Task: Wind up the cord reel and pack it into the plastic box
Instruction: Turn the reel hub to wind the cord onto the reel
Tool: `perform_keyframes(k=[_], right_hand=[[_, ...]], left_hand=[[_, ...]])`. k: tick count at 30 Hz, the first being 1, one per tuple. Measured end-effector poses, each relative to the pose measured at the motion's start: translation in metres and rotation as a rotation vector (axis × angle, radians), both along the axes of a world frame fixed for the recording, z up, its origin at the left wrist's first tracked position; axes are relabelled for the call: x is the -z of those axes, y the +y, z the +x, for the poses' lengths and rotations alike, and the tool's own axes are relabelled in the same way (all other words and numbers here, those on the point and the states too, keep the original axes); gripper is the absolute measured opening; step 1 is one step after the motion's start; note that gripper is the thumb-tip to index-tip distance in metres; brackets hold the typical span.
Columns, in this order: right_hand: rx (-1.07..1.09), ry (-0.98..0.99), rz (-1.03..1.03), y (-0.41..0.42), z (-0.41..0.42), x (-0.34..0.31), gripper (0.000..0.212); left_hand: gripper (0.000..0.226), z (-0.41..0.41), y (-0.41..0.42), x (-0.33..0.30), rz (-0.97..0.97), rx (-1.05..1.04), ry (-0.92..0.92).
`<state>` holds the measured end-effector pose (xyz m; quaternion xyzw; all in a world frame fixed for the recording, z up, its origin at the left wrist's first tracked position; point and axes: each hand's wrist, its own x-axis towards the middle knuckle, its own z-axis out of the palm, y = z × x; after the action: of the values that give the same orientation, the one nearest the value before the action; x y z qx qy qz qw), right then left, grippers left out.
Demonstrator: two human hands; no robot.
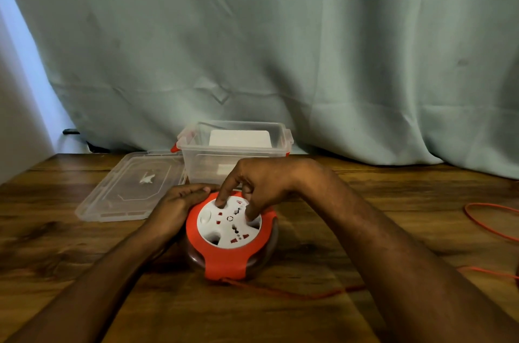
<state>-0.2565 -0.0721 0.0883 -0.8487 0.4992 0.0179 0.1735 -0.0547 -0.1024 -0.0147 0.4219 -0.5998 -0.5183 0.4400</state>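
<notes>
A round orange cord reel [233, 255] with a white socket face lies flat on the wooden table [84, 272]. My left hand [177, 205] grips the reel's upper left rim. From above, my right hand [258, 185] has two curled fingertips set in finger holes of the white disc. The orange cord [309, 295] leaves the reel's front edge and trails off to the right, where it loops [488, 226] near the table's right side. Behind the reel stands the clear plastic box [233, 157], open, with orange latches and something white inside.
The box's clear lid [126, 191] lies flat on the table to the left of the box. A pale green curtain [280, 47] hangs behind the table. A white wall borders the far left.
</notes>
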Motion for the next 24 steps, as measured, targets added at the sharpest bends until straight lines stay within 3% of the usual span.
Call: perform_keyframes(k=[6,14,17,24], right_hand=[[0.007,0.035,0.032,0.001,0.003,0.003,0.06],[0.057,0.088,-0.052,-0.004,0.008,0.012,0.04],[0.064,0.116,-0.075,-0.003,0.013,0.015,0.047],[0.119,0.066,0.061,-0.005,0.024,0.02,0.048]], left_hand=[[0.036,0.002,0.0,0.001,-0.016,-0.008,-0.039],[0.03,0.002,0.0,0.003,0.003,-0.023,-0.027],[0.031,0.002,0.0,0.003,0.027,-0.025,-0.014],[0.03,0.001,0.002,0.0,-0.003,-0.052,-0.061]])
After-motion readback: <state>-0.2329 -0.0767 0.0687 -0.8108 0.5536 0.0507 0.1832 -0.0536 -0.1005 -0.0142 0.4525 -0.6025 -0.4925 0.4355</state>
